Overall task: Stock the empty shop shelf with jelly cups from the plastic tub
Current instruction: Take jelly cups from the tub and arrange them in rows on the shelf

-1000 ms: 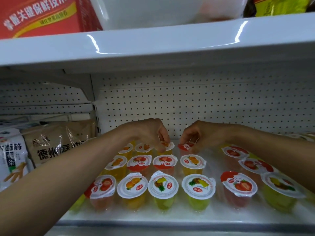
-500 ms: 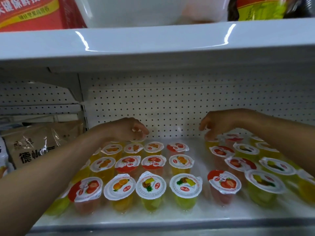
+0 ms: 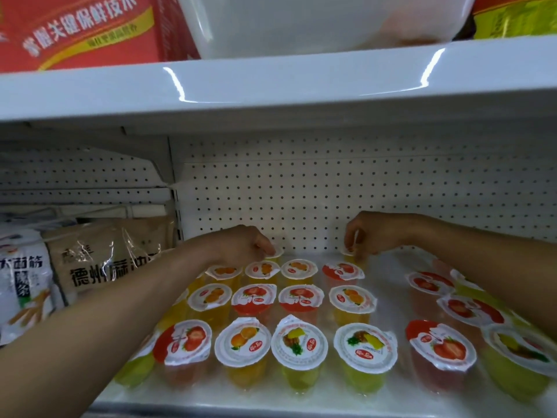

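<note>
Since a second ago the two hands have moved apart: they were almost touching in the middle, and now there is a wide gap between them. Closest, at 6 o'clock, a row of jelly cups (image 3: 299,345) stands upright at the front of the shelf (image 3: 391,285), with strawberry, orange and pineapple pictures on the lids. More rows stand close behind it. At 4 o'clock a second bunch of cups stands apart, with a bare strip of shelf between. Two bare arms reach in over the cups, one from 8 o'clock and one from 3 o'clock. The left hand (image 3: 241,245) is at the back of the first bunch, with its fingers bent down, holding the left back cup (image 3: 275,252) by the edge of its lid. The right hand (image 3: 376,233) is in the same row, off to 3 o'clock of the left one. Its thumb and fingers pinch the rim of the right back cup (image 3: 349,251), just behind a red-lidded cup (image 3: 343,271). At 9 o'clock a brown bag (image 3: 111,267) and a white bag (image 3: 21,285) lean side by side. Behind it all is a white back wall (image 3: 301,191) full of little holes. Up at 12 o'clock the plastic tub (image 3: 316,22) sits on the upper shelf (image 3: 271,82), with a red box (image 3: 81,28) at 11 o'clock and a yellow pack (image 3: 518,16) at 1 o'clock.
</note>
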`<action>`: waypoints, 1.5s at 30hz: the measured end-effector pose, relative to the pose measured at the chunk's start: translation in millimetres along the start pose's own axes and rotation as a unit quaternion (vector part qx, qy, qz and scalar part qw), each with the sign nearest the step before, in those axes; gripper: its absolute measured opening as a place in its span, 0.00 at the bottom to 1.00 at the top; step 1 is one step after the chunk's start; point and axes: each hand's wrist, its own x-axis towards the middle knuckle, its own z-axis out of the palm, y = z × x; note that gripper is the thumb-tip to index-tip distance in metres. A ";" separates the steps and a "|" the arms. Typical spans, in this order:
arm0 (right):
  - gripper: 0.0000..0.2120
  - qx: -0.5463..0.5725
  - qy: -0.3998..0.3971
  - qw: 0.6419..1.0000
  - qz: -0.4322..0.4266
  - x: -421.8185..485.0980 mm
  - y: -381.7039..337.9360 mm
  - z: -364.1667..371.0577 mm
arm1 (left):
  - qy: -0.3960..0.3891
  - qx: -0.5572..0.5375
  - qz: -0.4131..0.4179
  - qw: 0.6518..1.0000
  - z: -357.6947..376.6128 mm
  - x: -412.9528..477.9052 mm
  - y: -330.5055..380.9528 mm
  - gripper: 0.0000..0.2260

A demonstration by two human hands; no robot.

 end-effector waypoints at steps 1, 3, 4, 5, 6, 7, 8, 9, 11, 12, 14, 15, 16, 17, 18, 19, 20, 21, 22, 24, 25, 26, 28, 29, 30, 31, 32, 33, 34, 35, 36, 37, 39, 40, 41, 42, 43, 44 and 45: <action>0.11 0.017 0.000 1.000 -0.011 7.2 -8.1 2.6 | 0.001 -0.001 0.000 1.000 0.0 -0.1 0.1 0.16; 0.11 0.050 -0.002 0.998 -0.025 21.3 -23.5 7.8 | 0.002 0.003 0.000 1.000 0.0 -0.2 0.3 0.16; 0.11 0.063 -0.003 0.998 -0.031 27.9 -30.6 10.4 | 0.001 0.006 0.000 1.000 0.1 -0.2 0.1 0.16; 0.11 0.074 -0.002 0.996 -0.038 33.1 -37.1 12.8 | 0.000 0.010 0.001 1.000 0.3 0.0 -0.1 0.16; 0.11 0.084 -0.002 0.995 -0.047 37.5 -43.3 14.8 | -0.001 0.014 0.001 1.000 0.4 0.2 -0.2 0.16; 0.12 0.094 -0.004 0.994 -0.058 40.9 -48.7 16.8 | -0.002 0.018 0.001 1.000 0.7 0.1 -0.3 0.16; 0.11 0.100 -0.007 0.993 -0.068 43.8 -53.0 18.4 | -0.002 0.022 0.000 1.000 0.8 0.0 -0.3 0.16; 0.11 0.103 -0.010 0.992 -0.077 46.1 -56.3 19.7 | -0.002 0.026 0.000 1.000 0.9 0.0 -0.4 0.16; 0.12 0.102 -0.012 0.991 -0.090 48.3 -59.7 21.5 | -0.002 0.028 0.001 1.000 0.7 -0.1 0.2 0.16; 0.13 0.100 -0.012 0.990 -0.094 48.6 -60.3 21.7 | -0.003 0.028 0.002 1.000 0.2 -0.1 0.5 0.16; 0.15 0.095 -0.013 0.990 -0.100 47.2 -60.3 21.7 | -0.006 0.029 0.000 1.000 -0.7 -0.2 0.8 0.17; 0.16 0.092 -0.015 0.990 -0.103 46.2 -59.9 21.5 | -0.007 0.028 -0.002 1.000 -1.0 0.0 0.6 0.17; 0.16 0.089 -0.016 0.990 -0.106 45.4 -59.3 21.6 | -0.007 0.025 -0.004 1.000 -1.1 0.3 0.8 0.17; 0.16 0.087 -0.016 0.990 -0.108 45.1 -58.7 21.7 | -0.007 0.023 -0.004 1.000 -1.3 0.7 1.0 0.17; 0.16 0.088 -0.015 0.990 -0.108 45.0 -58.4 21.9 | -0.008 0.021 -0.003 1.000 -1.7 1.0 1.6 0.17; 0.16 0.091 -0.016 0.990 -0.107 45.1 -58.3 22.1 | -0.009 0.020 -0.002 1.000 -2.0 1.5 2.1 0.17; 0.16 0.095 -0.017 0.990 -0.106 44.9 -58.8 22.1 | -0.009 0.019 -0.001 1.000 -2.3 1.8 2.6 0.16; 0.16 0.096 -0.019 0.989 -0.107 44.7 -59.8 22.1 | -0.008 0.018 -0.002 1.000 -2.5 1.9 3.1 0.16; 0.17 0.097 -0.020 0.989 -0.106 44.9 -60.5 21.9 | -0.008 0.018 -0.003 1.000 -2.5 1.7 3.4 0.16; 0.17 0.096 -0.021 0.990 -0.105 43.8 -61.6 21.1 | -0.007 0.019 -0.003 1.000 -2.5 1.2 4.2 0.16; 0.18 0.093 -0.023 0.990 -0.103 42.3 -61.6 20.5 | -0.007 0.020 -0.003 1.000 -2.1 1.2 4.2 0.16; 0.18 0.088 -0.024 0.991 -0.101 40.5 -61.1 19.6 | -0.006 0.022 -0.003 1.000 -1.7 1.3 4.5 0.16; 0.20 0.079 -0.013 0.992 -0.100 35.6 -58.3 16.8 | -0.005 0.023 -0.003 1.000 -1.1 0.8 4.6 0.16; 0.20 0.076 0.001 0.992 -0.103 30.5 -57.2 14.5 | -0.003 0.022 0.000 1.000 -0.6 0.1 4.9 0.16; 0.21 0.075 0.014 0.991 -0.107 24.1 -55.9 12.0 | 0.002 0.019 0.002 1.000 -0.4 -1.2 5.3 0.17; 0.20 0.077 0.027 0.990 -0.114 16.5 -54.7 9.7 | 0.008 0.012 0.009 1.000 -0.4 -3.3 6.7 0.17; 0.19 0.081 0.037 0.988 -0.124 7.4 -53.5 7.5 | 0.015 0.003 0.017 1.000 -0.7 -6.4 9.4 0.16; 0.18 0.089 0.043 0.986 -0.133 -3.7 -52.6 5.8 | 0.022 -0.009 0.028 0.999 -0.8 -10.2 12.9 0.16; 0.17 0.098 0.046 0.984 -0.138 -16.0 -51.4 4.8 | 0.027 -0.020 0.037 0.999 -0.7 -15.0 17.5 0.15; 0.16 0.108 0.046 0.983 -0.143 -28.9 -50.3 4.2 | 0.030 -0.029 0.048 0.998 -0.3 -20.5 23.2 0.15; 0.15 0.112 0.046 0.981 -0.150 -42.1 -49.1 4.2 | 0.032 -0.031 0.060 0.997 0.3 -27.1 29.5 0.14; 0.14 0.111 0.045 0.980 -0.158 -55.6 -48.3 4.6 | 0.036 -0.027 0.072 0.996 1.7 -33.8 35.5 0.14; 0.12 0.110 0.041 0.978 -0.170 -81.9 -46.6 5.3 | 0.047 -0.018 0.089 0.995 5.6 -47.4 46.0 0.14; 0.11 0.113 0.042 0.977 -0.175 -95.2 -45.9 5.0 | 0.051 -0.023 0.094 0.994 7.2 -54.3 50.3 0.14; 0.10 0.114 0.046 0.976 -0.179 -108.2 -45.0 4.0 | 0.054 -0.032 0.099 0.993 8.8 -60.5 53.7 0.14; 0.09 0.112 0.049 0.976 -0.180 -120.1 -43.6 2.2 | 0.056 -0.040 0.105 0.992 10.7 -66.3 56.3 0.14; 0.09 0.107 0.046 0.977 -0.176 -131.9 -41.7 0.2 | 0.056 -0.046 0.112 0.991 12.9 -71.4 58.2 0.15; 0.11 0.099 0.036 0.980 -0.168 -143.2 -40.0 -2.2 | 0.055 -0.052 0.119 0.990 14.6 -76.4 60.6 0.18; 0.14 0.087 0.017 0.984 -0.156 -153.4 -38.0 -4.8 | 0.053 -0.060 0.125 0.989 15.7 -81.3 63.5 0.23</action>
